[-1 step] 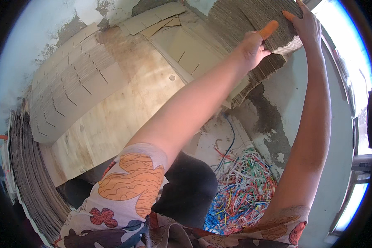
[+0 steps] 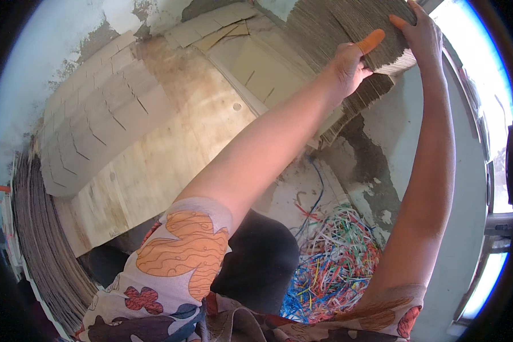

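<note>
One cardboard stack (image 2: 376, 18) sits at my view's upper right; I see the left hand (image 2: 347, 62) clasping its near edge, the right hand (image 2: 428, 39) against its end; whether gripping, I cannot tell.

The cardboard stack (image 2: 333, 25) and heaped coloured strips (image 2: 342, 262) suggest a workshop.

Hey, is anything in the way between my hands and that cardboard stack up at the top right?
No, nothing visible blocks either one. Your left hand and right hand are both at the cardboard stack, each wearing an orange thumb cover.
</note>
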`<state>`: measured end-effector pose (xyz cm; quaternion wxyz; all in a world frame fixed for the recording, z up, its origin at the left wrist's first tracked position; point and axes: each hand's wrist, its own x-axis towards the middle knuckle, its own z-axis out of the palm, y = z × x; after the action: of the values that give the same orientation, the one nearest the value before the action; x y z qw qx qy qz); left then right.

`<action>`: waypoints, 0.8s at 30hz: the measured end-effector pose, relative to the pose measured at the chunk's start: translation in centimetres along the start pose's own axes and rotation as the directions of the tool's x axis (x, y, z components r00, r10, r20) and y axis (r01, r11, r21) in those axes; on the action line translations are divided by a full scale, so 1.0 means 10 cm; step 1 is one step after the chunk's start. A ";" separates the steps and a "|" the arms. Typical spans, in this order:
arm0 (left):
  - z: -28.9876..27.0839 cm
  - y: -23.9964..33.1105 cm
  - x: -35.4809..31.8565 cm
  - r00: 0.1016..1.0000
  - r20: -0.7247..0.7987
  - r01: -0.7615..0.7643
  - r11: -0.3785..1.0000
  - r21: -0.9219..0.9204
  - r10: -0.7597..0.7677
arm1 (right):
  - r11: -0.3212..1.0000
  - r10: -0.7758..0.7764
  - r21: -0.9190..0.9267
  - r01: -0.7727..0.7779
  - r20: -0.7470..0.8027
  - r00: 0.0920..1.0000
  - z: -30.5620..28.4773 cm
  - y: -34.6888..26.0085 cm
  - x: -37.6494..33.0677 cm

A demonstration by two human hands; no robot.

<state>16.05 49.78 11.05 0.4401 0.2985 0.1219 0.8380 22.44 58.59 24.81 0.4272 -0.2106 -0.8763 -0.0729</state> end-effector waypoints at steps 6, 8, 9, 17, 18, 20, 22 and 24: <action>-0.12 0.06 -0.22 0.988 -0.154 -0.044 0.993 -0.108 0.027 | 1.000 0.001 -0.026 0.000 0.048 0.999 -0.26 -0.62 -0.15; 0.02 0.12 -0.36 0.990 -0.142 -0.018 0.990 -0.142 -0.003 | 0.996 0.092 -0.021 -0.089 0.166 0.982 -0.53 -0.86 -0.15; 0.06 0.15 -0.45 0.989 -0.145 -0.028 0.989 -0.148 0.007 | 0.990 0.132 0.021 -0.142 0.251 0.959 -0.68 -1.02 -0.15; 0.09 0.43 -1.22 0.934 -0.285 -0.239 0.970 -0.044 0.217 | 0.962 -0.131 -0.217 0.164 0.159 0.979 -0.82 -1.49 -0.65; 0.21 0.56 -1.43 0.924 -0.306 -0.218 0.973 0.070 0.229 | 0.961 -0.150 -0.213 0.179 0.145 0.978 -1.00 -1.57 -0.75; 0.37 0.89 -1.93 0.892 -0.357 -0.171 0.938 0.301 0.277 | 0.971 -0.188 -0.125 0.203 0.119 0.975 -1.16 -1.61 -0.93; 0.39 1.08 -2.36 0.860 -0.421 -0.077 0.890 0.449 0.287 | 0.977 -0.211 0.035 0.209 0.080 0.974 -1.13 -1.56 -1.17; 0.43 1.15 -2.69 0.823 -0.482 0.038 0.816 0.576 0.302 | 0.949 -0.004 0.312 -0.044 0.151 0.988 -1.00 -1.67 -1.43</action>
<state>22.71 21.03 9.28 0.2160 0.1675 0.4627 0.8433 30.22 36.08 20.79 0.3889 -0.1536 -0.9041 0.0882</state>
